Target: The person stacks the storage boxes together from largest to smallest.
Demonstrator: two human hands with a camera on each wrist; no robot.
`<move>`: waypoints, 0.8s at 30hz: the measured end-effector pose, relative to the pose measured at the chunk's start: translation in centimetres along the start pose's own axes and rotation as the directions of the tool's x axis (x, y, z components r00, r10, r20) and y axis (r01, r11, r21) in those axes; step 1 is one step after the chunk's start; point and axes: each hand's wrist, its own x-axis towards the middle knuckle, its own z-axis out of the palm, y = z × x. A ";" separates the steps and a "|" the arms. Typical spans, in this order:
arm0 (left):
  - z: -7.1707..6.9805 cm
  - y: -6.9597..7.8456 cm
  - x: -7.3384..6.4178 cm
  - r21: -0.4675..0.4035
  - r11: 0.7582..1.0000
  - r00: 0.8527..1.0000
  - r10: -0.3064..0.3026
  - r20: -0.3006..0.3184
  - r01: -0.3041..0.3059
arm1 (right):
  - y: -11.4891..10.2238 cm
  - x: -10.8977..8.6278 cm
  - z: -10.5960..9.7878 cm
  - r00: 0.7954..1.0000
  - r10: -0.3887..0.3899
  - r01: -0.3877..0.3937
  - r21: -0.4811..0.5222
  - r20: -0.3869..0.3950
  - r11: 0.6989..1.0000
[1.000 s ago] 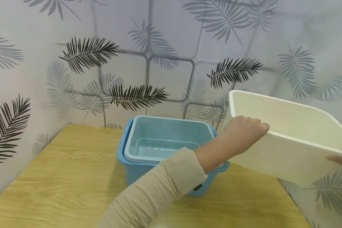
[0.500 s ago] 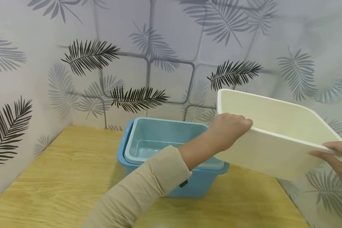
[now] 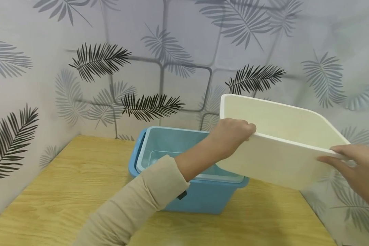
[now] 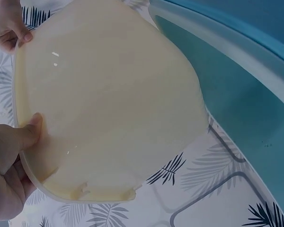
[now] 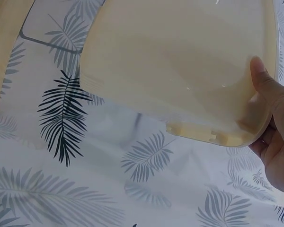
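Observation:
In the head view a cream plastic bin [image 3: 279,160] is held aloft, tilted with its right end lower. My left hand [image 3: 228,136] grips the front part of its rim near the left corner; my right hand [image 3: 359,160] pinches the rim at the right end. Both wrist views show a thumb [image 5: 261,75] lying on the bin's smooth wall. Beneath and left of it, a light blue bin [image 3: 175,133] sits nested inside a darker blue bin [image 3: 199,198] on the table. The left forearm covers part of both blue bins.
The wood-grain table [image 3: 64,184] supports the blue bins. Behind it rises a wall [image 3: 184,44] with a leaf pattern, which also runs along both sides. A small black piece [image 3: 182,195] hangs under the left cuff.
Both hands have carried the cream bin leftward, so that it now overlaps the right side of the blue bins in the head view. More of the right hand shows. The blue bins stay put.

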 end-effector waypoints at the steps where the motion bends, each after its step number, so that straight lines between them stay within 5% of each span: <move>1: 0.0 -0.2 -0.2 -0.003 1.000 1.000 0.001 -0.009 -0.001 | -0.2 0.2 0.1 1.000 -0.011 0.011 0.000 0.010 1.000; 24: -0.4 -4.6 -4.4 -0.078 0.997 0.993 -0.005 -0.120 -0.004 | -2.9 1.7 3.4 0.997 -0.044 0.045 -0.005 0.056 0.999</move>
